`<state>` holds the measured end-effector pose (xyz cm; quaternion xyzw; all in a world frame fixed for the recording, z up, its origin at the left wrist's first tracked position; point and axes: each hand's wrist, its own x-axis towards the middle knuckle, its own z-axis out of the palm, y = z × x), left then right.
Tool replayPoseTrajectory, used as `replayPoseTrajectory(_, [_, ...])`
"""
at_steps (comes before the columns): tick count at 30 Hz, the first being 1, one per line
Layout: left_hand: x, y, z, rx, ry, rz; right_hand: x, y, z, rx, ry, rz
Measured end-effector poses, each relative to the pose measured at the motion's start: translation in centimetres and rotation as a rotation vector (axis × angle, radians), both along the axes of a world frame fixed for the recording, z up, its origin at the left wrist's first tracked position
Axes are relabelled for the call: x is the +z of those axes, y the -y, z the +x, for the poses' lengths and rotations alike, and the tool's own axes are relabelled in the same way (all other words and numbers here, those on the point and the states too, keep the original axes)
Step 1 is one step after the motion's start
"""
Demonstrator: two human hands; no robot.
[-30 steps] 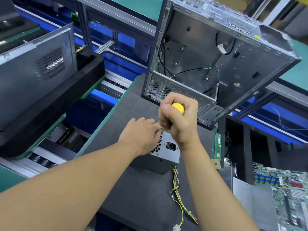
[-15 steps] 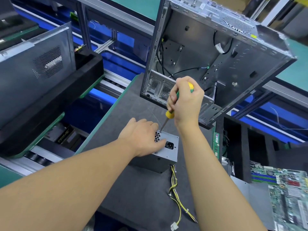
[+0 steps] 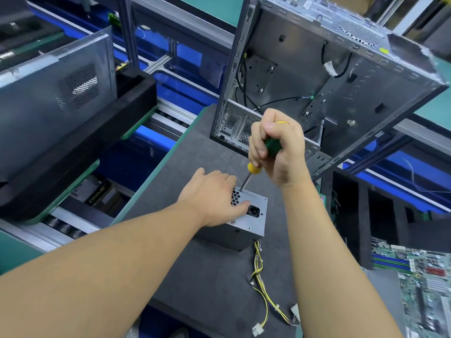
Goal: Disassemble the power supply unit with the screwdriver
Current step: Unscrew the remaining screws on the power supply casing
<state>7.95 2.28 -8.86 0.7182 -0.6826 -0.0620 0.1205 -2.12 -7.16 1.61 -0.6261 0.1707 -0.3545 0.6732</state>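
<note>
right hand (image 3: 280, 147) curled round green-and-yellow screwdriver (image 3: 253, 168) handle, shaft tilted down-left, tip on far edge of power supply unit (image 3: 253, 215) top face, just beside honeycomb vent. left hand (image 3: 210, 198) lies flat on unit's top, thumb reaching toward black power socket. unit sits on dark grey mat (image 3: 195, 152). yellow-black cable bundle (image 3: 260, 272) trails from unit's near side across mat. open, stripped computer case (image 3: 341, 81) stands behind hands. motherboard (image 3: 424, 284) at lower right. second grey case (image 3: 53, 93) on black tray (image 3: 73, 152) at left.
</note>
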Motion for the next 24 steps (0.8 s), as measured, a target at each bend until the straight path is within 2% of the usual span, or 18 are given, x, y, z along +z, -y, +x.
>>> replayPoseTrajectory(3, [0.0,0.0,0.1,0.003,-0.014,0.0,0.3,-0.2,-0.3,0.012,-0.049,-0.033])
replayPoseTrajectory(7, [0.0,0.1,0.2,-0.002,-0.005,0.01,1.3,-0.5,-1.0,-0.207,-0.39,-0.212])
replayPoseTrajectory(13, [-0.3,0.1,0.2,0.005,0.015,0.011,2.1,-1.6,-1.8,-0.448,-0.305,-0.221])
replayPoseTrajectory(18, [-0.3,0.2,0.0,0.017,0.033,0.019,1.7,-2.7,-0.6,-0.377,-0.292,-0.174])
replayPoseTrajectory(22, [-0.2,0.2,0.0,0.011,0.017,0.016,1.2,-2.7,0.4,-0.366,-0.087,0.051])
replayPoseTrajectory(24, [-0.2,0.1,0.0,0.009,0.005,0.013,1.0,-2.2,0.6,-0.37,-0.042,0.06])
